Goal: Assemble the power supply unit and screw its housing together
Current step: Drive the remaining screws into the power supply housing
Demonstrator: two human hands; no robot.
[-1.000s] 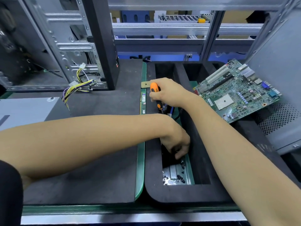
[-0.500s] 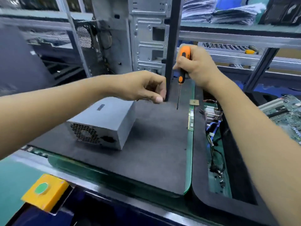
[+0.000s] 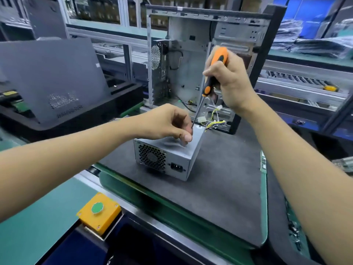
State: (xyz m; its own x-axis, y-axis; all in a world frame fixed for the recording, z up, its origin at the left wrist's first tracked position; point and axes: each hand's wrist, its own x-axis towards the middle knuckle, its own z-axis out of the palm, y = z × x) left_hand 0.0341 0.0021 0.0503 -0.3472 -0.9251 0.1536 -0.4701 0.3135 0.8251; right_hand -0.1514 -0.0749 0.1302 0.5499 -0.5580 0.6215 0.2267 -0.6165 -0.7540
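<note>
Both hands have come over from the side tray to the grey metal power supply box (image 3: 172,150) on the dark foam bench mat (image 3: 219,178); left hand (image 3: 168,123) pinches something small, likely a screw, at its top; right hand (image 3: 227,79) grips the orange-handled screwdriver (image 3: 215,71), tip at that pinch; fastening looks about to begin.

An open grey metal computer case (image 3: 193,60) stands upright at the far side of a dark grey foam mat (image 3: 219,184), a black front panel (image 3: 267,60) on its right edge. Yellow and black cables (image 3: 215,121) spill from its base. The mat lies on a green-edged pallet (image 3: 172,207). At the near left, a yellow box with a round green button (image 3: 98,212) sits on the teal worktop (image 3: 38,217). A flat grey side panel with perforated vents (image 3: 51,77) leans on the far left. Aluminium racking (image 3: 305,83) runs along the far right, with stacked papers (image 3: 315,44) above it.
</note>
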